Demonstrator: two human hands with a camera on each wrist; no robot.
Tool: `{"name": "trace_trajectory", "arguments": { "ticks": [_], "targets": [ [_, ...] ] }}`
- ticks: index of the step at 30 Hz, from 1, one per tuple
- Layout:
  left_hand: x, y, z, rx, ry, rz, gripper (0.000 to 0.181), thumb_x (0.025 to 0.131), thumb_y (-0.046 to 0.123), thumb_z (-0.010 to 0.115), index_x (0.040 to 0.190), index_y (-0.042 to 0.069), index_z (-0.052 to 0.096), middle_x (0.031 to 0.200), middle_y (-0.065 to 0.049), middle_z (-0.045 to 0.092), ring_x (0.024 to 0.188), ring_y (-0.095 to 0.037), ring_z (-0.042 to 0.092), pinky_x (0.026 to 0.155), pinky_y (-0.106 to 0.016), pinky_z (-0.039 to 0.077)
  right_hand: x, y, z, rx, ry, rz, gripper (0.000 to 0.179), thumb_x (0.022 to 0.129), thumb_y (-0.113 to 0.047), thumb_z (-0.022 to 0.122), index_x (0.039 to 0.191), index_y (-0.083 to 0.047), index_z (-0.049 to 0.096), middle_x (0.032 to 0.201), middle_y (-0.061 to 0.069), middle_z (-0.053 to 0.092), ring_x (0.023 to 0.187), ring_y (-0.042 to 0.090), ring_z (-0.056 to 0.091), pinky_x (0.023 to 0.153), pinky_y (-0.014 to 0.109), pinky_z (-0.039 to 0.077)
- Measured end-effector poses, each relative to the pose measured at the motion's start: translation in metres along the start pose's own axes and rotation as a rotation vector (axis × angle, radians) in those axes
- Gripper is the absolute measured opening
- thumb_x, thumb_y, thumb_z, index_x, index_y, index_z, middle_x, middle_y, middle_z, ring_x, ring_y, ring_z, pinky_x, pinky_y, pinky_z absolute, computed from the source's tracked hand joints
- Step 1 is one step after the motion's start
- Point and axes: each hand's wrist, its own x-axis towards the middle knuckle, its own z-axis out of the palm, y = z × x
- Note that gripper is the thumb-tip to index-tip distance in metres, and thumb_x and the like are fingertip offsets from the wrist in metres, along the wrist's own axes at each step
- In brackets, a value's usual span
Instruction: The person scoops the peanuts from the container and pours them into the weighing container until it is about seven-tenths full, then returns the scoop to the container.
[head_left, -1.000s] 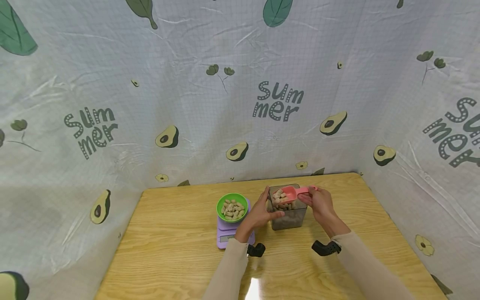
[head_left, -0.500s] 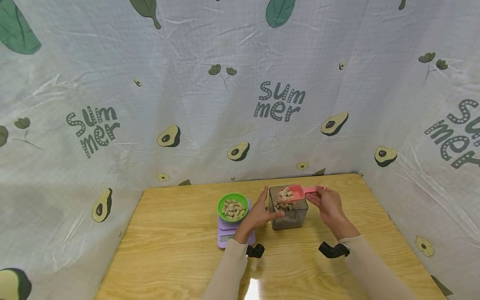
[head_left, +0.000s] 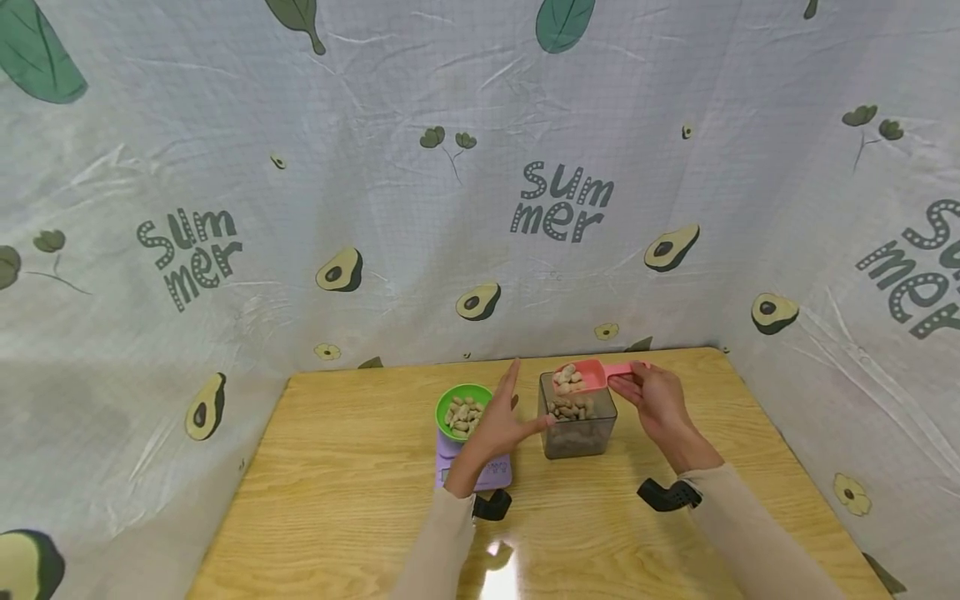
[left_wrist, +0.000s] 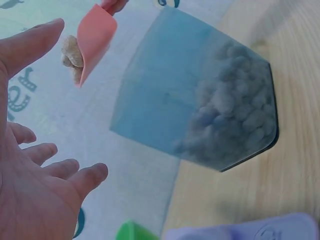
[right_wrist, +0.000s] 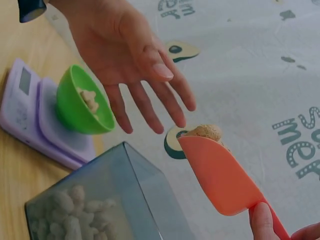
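My right hand pinches the handle of a pink scoop that carries several unshelled peanuts. The scoop is over the back of a grey see-through square container, whose lower part holds more peanuts. In the right wrist view, the scoop is raised above the container's rim. My left hand has its fingers spread and stands apart from the container, between it and a green bowl. That bowl holds peanuts and sits on a purple kitchen scale; my left hand partly covers both in the head view.
The wooden table ends at a white sheet printed with avocados, leaves and lettering, which hangs behind and at both sides. Each wrist wears a black strap mount.
My left hand has let go of the container's side and moved left toward the bowl. My right hand has lifted the loaded scoop up from inside the container.
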Motion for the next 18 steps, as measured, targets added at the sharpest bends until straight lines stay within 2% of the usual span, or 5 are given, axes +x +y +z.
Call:
{"name": "trace_trajectory", "arguments": {
  "ticks": [8, 15, 18],
  "targets": [
    [-0.02, 0.005, -0.02, 0.029, 0.079, 0.014, 0.106, 0.085, 0.041, 0.076, 0.159, 0.03, 0.001, 0.167, -0.005, 0.004, 0.15, -0.031, 0.024, 0.118, -0.046, 0.03, 0.001, 0.003, 0.022, 0.006, -0.032, 0.025, 0.014, 0.107, -0.015, 0.038, 0.108, -0.004, 0.046, 0.076, 0.001, 0.065, 0.074, 0.009, 0.072, 0.08, 0.023, 0.058],
    [-0.034, -0.001, -0.036, 0.119, 0.19, -0.022, 0.107, 0.083, 0.038, 0.077, 0.159, 0.034, 0.002, 0.167, -0.007, 0.008, 0.151, -0.038, 0.015, 0.115, -0.065, 0.024, 0.004, 0.012, 0.044, -0.012, -0.044, 0.026, 0.015, 0.107, -0.016, 0.038, 0.107, -0.005, 0.048, 0.078, 0.0, 0.065, 0.074, 0.008, 0.072, 0.084, 0.025, 0.057],
    [-0.039, -0.009, -0.043, 0.131, 0.231, -0.038, 0.107, 0.083, 0.037, 0.078, 0.159, 0.035, 0.003, 0.167, -0.009, 0.01, 0.151, -0.04, 0.017, 0.114, -0.065, 0.024, 0.005, 0.018, 0.056, -0.025, -0.038, 0.031, 0.015, 0.107, -0.016, 0.038, 0.105, -0.004, 0.047, 0.076, 0.0, 0.065, 0.072, 0.008, 0.072, 0.085, 0.027, 0.057]
  ]
}}
